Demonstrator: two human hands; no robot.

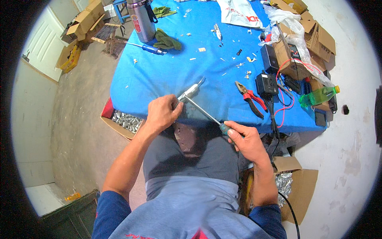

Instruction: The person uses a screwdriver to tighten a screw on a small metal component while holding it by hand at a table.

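At the front edge of the blue-covered table, my left hand (163,112) is closed on the near end of a slim white and silvery device (190,93). A thin, curved tip sticks out from its far end, and my fingers hide the near end. My right hand (247,140) grips the dark greenish handle of a screwdriver (205,113). Its long metal shaft slants up and left, and the tip meets the side of the device close to my left fingers. To the right of the screwdriver lie pliers (251,99) with red and black handles, their jaws pointing away from me.
Small whitish scraps dot the blue cloth (159,79). Back left stand a steel flask (142,22) and a blue-handled screwdriver (150,49). Black adapters (266,84), cables and a green bottle (319,96) crowd the right. Boxes of small metal parts (126,121) sit below the table.
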